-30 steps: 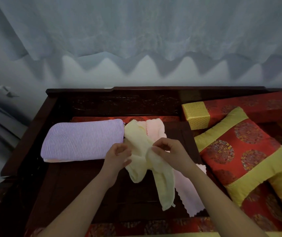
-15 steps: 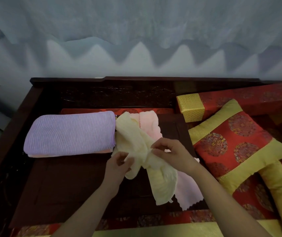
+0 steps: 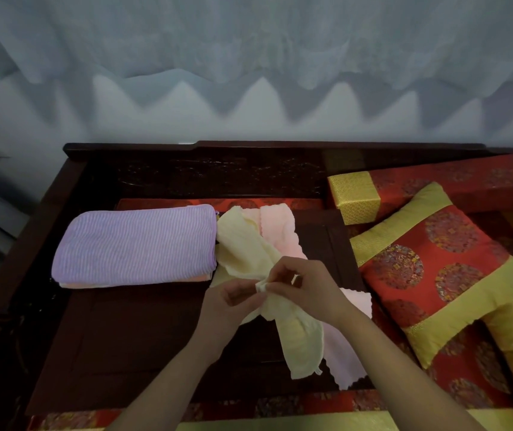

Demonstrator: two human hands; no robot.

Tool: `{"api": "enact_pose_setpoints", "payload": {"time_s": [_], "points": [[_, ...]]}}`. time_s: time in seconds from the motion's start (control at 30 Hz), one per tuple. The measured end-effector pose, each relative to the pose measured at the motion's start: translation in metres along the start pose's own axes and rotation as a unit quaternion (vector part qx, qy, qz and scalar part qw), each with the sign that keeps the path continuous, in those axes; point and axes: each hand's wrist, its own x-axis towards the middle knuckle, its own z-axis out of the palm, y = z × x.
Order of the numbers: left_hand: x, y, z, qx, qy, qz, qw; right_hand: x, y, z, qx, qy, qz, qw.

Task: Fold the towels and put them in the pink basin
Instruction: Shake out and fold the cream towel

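A crumpled pale yellow towel [image 3: 249, 244] lies across the middle of the dark wooden tray table [image 3: 131, 334]. My left hand [image 3: 230, 301] and my right hand [image 3: 305, 287] meet over it, both pinching the same bunched bit of its edge. Its lower end hangs down toward me. Under it lies a pink towel [image 3: 280, 231] with a scalloped edge, showing behind and to the right of my hands. A folded purple towel [image 3: 137, 247] sits at the left on top of other folded towels. No pink basin is in view.
Red and gold cushions [image 3: 441, 269] fill the right side, with a long bolster [image 3: 435, 185] behind them. A dark carved wooden backrest [image 3: 218, 169] runs along the far edge. A pale curtain [image 3: 249, 57] hangs beyond.
My hands have come together on the yellow towel's edge, the left rising to meet the right. The camera view has shifted.
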Motion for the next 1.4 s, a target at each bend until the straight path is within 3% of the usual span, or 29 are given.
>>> {"api": "enact_pose_setpoints", "payload": {"time_s": [0.17, 0.27, 0.43, 0.6, 0.67, 0.77, 0.87, 1.0, 1.2, 1.4], "points": [[0.005, 0.020, -0.017, 0.078, 0.055, 0.059, 0.994, -0.009, 0.023, 0.003, -0.110, -0.048, 0.027, 0.992], [0.010, 0.056, -0.026, 0.174, 0.055, 0.156, 0.971, -0.013, 0.035, 0.010, -0.178, -0.015, 0.037, 0.983], [0.041, 0.143, -0.042, 0.305, 0.015, 0.313, 0.899, -0.006, 0.033, 0.006, -0.129, 0.037, 0.062, 0.989], [0.060, 0.241, -0.054, 0.372, -0.047, 0.388, 0.842, 0.007, 0.005, -0.014, -0.053, 0.056, 0.034, 0.997], [0.059, 0.266, -0.051, 0.355, -0.109, 0.382, 0.846, 0.010, -0.001, -0.018, -0.003, 0.064, 0.018, 0.998], [0.052, 0.280, -0.050, 0.262, -0.187, 0.338, 0.884, 0.017, -0.007, -0.019, 0.021, 0.091, -0.014, 0.996], [0.053, 0.262, -0.061, 0.219, -0.139, 0.299, 0.918, 0.027, -0.009, -0.012, -0.064, 0.148, -0.053, 0.986], [0.056, 0.229, -0.081, 0.178, -0.054, 0.254, 0.949, 0.037, -0.005, 0.009, -0.240, 0.201, -0.107, 0.944], [0.052, 0.217, -0.092, 0.177, -0.039, 0.233, 0.955, 0.054, 0.005, 0.027, -0.272, 0.107, -0.121, 0.948], [0.045, 0.230, -0.097, 0.248, -0.159, 0.194, 0.936, 0.087, -0.014, 0.016, -0.280, -0.010, -0.165, 0.946]]}}
